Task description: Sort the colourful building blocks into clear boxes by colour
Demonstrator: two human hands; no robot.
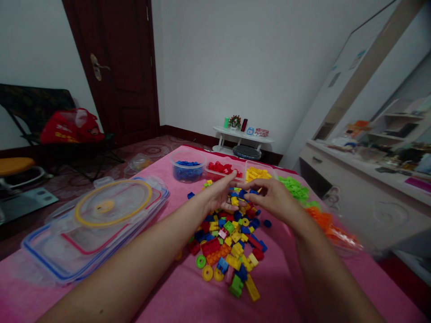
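A heap of mixed toy building bricks [232,237] lies on a pink cloth, in yellow, blue, red, green and orange. Over its far end, my left hand [220,195] is cupped, thumb raised, around several small blue and yellow bricks [235,201]. My right hand [274,195] reaches in from the other side, its fingers bent toward the left palm. A blue brick [253,192] shows between its thumb and fingertips. Behind the hands stand clear containers: a round one of blue bricks [187,170], one of red bricks [222,168] and one of yellow bricks [258,173].
Green bricks [294,188] and orange bricks [330,226] sit in containers along the right side. Stacked clear lids [111,224] lie at the left of the pink-covered table [168,291]. Beyond are a door, a low white shelf [244,134] and a chair with a red bag [72,127].
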